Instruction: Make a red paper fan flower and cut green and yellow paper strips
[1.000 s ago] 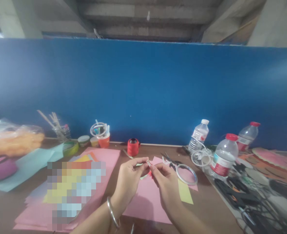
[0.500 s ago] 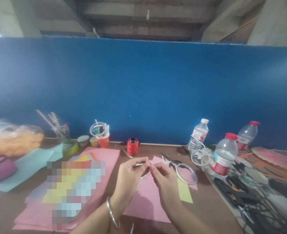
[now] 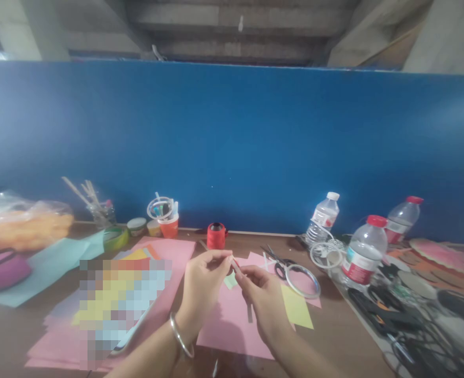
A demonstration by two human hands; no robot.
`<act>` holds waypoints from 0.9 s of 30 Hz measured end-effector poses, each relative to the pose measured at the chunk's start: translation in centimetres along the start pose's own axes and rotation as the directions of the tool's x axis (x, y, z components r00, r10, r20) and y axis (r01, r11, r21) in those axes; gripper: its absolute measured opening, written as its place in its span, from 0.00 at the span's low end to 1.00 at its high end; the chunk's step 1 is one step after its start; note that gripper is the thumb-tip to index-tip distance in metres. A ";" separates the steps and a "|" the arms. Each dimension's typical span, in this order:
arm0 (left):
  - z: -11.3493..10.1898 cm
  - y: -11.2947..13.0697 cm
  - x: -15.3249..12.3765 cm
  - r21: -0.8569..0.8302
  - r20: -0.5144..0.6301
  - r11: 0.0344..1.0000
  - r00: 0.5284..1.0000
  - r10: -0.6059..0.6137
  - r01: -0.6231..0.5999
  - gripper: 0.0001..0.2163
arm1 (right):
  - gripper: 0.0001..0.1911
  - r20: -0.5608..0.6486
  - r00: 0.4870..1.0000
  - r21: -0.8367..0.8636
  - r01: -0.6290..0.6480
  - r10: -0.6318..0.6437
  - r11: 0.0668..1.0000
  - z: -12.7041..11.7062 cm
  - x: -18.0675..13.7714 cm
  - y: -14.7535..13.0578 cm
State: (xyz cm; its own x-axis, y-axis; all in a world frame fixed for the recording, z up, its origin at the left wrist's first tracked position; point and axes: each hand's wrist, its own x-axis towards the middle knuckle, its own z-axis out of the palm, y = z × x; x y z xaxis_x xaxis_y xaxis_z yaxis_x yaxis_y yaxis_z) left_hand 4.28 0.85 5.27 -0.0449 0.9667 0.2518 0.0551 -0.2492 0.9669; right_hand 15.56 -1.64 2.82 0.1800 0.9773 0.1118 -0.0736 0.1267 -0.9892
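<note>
My left hand, a silver bangle on its wrist, pinches the pale tip of a small thin red piece. My right hand has thumb and forefinger closed on the other end of that piece. It looks like a narrow strip, but the fingers cover much of it. Both hands are above a pink paper sheet. Below the right fingers shows a narrow grey strip, and a small pale green paper piece lies between the hands.
Scissors and a clear tape roll lie on the right, by yellow paper. A red round object stands behind the hands. Bottles and cables are farther right. Pink paper and a blurred-out item are left.
My hands have drawn slightly apart and the left has shifted left. More of the red piece shows between the fingers. The grey strip and green paper have come into clearer view.
</note>
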 end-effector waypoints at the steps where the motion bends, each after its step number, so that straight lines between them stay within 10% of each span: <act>1: 0.0 0.1 0.0 0.011 0.000 1.000 1.000 0.013 -0.013 0.07 | 0.09 0.004 1.000 0.005 -0.010 0.010 1.000 0.0 0.0 0.0; 27: -0.7 1.9 0.7 -0.085 0.080 0.995 0.995 -0.054 0.061 0.08 | 0.14 0.012 0.997 0.003 -0.075 0.075 0.997 -0.1 0.1 0.2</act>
State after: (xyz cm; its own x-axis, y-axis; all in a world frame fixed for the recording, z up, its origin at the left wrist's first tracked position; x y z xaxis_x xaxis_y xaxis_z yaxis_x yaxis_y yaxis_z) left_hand 3.64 0.99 7.34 0.0317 0.9803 0.1948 -0.0329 -0.1938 0.9805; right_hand 15.66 -1.58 2.66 0.1620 0.9860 0.0386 -0.0897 0.0537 -0.9945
